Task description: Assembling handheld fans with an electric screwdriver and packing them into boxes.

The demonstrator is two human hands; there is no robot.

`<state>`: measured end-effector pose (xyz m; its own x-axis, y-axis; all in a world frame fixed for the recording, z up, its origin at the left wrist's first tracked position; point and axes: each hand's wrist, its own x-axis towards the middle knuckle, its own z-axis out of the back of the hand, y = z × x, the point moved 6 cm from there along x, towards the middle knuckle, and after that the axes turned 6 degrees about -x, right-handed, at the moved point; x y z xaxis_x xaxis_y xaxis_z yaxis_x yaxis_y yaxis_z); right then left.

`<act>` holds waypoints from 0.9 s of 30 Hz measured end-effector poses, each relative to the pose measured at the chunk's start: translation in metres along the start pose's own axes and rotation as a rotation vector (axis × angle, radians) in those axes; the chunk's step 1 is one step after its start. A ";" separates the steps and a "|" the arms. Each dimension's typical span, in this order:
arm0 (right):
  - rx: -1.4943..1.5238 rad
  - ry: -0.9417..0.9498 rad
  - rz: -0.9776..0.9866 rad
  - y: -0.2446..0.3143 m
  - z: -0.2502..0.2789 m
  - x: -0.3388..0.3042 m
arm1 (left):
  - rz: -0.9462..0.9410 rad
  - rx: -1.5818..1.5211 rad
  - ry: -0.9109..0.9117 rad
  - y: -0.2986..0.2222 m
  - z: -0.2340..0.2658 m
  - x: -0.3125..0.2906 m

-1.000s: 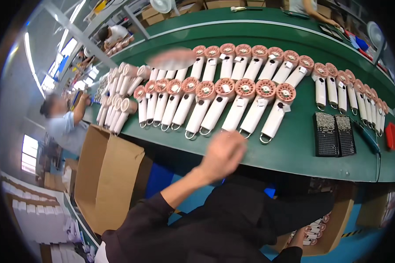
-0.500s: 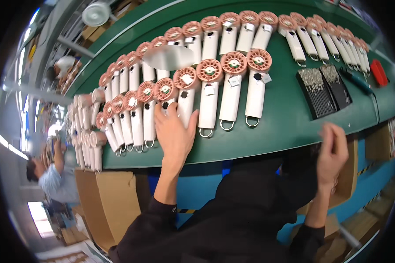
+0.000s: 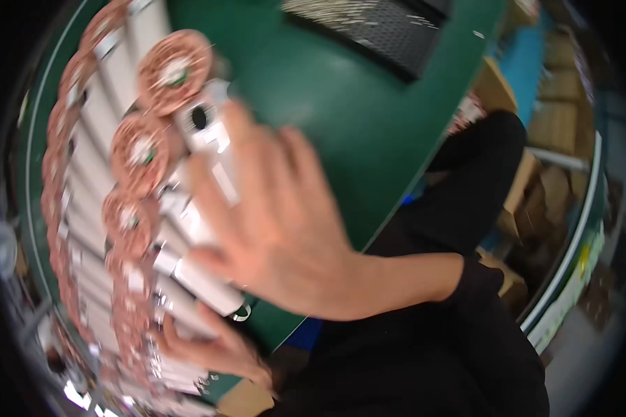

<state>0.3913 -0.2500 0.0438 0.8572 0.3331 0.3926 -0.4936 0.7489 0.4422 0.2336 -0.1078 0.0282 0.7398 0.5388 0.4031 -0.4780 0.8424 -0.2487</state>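
Observation:
Rows of handheld fans with pink round heads and white handles lie on a green table [image 3: 389, 160]. My right hand [image 3: 278, 222], blurred by motion, reaches over the handle of the end fan [image 3: 176, 73], fingers stretched out and thumb apart. Its contact with that handle cannot be made out. Beside it lie a second fan [image 3: 142, 154] and a third fan [image 3: 130, 221], partly covered by my right hand. Lower down, my left hand [image 3: 212, 349] rests over the handles of further fans, thumb and fingers spread.
A black perforated tray [image 3: 396, 38] with small metal pieces stands at the far edge of the view. Another row of fans [image 3: 62, 167] runs along the left. Cardboard boxes [image 3: 556, 90] sit beyond the table edge at right.
The view has swung and tilted strongly, with the fans now at the left. My right hand has come from beyond the table edge over the end fans. My left hand stays among the fans.

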 end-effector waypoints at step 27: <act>-0.059 0.029 -0.110 -0.012 0.005 -0.001 | -0.211 0.145 -0.039 -0.038 0.008 0.001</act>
<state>0.3956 -0.2626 0.0424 0.9100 0.2628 0.3207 -0.3875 0.8142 0.4324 0.2487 -0.1392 0.0451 0.8127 0.3485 0.4669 -0.3806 0.9243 -0.0276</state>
